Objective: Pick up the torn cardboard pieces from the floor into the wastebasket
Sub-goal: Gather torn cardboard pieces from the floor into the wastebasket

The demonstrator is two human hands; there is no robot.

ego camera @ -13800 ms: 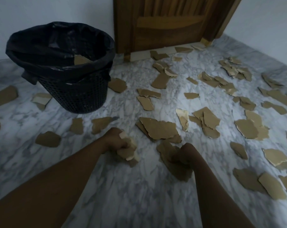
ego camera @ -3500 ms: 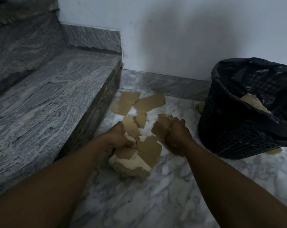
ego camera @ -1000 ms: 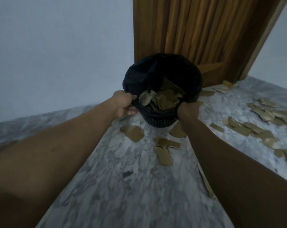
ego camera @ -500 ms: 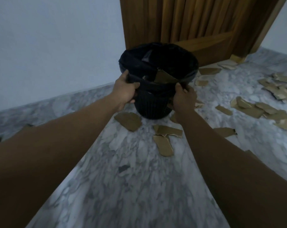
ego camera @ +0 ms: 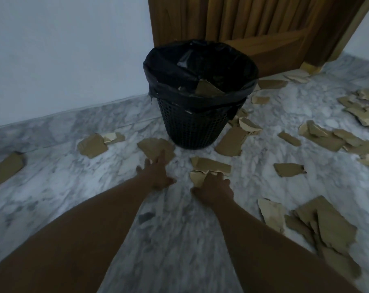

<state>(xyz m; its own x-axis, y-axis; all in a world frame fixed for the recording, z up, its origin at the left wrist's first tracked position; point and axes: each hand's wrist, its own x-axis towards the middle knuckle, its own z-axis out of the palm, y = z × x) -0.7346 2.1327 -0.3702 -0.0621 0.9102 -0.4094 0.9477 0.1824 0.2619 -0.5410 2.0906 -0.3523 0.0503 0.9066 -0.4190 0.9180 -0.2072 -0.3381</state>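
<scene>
Left hand (ego camera: 156, 175) reaches spread-fingered onto cardboard piece (ego camera: 153, 144); right hand (ego camera: 214, 188) lies flat on torn piece (ego camera: 197, 180). Both empty. Wastebasket (ego camera: 192, 127) stands just beyond, likely for short drops. Scraps (ego camera: 331, 227) litter floor (ego camera: 52, 187).

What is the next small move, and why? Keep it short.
Probably pinch up the two nearest pieces: the left hand, fingers straight, reaches the brown piece by the wastebasket, the right hand touches the torn piece; neither holds anything yet.
</scene>
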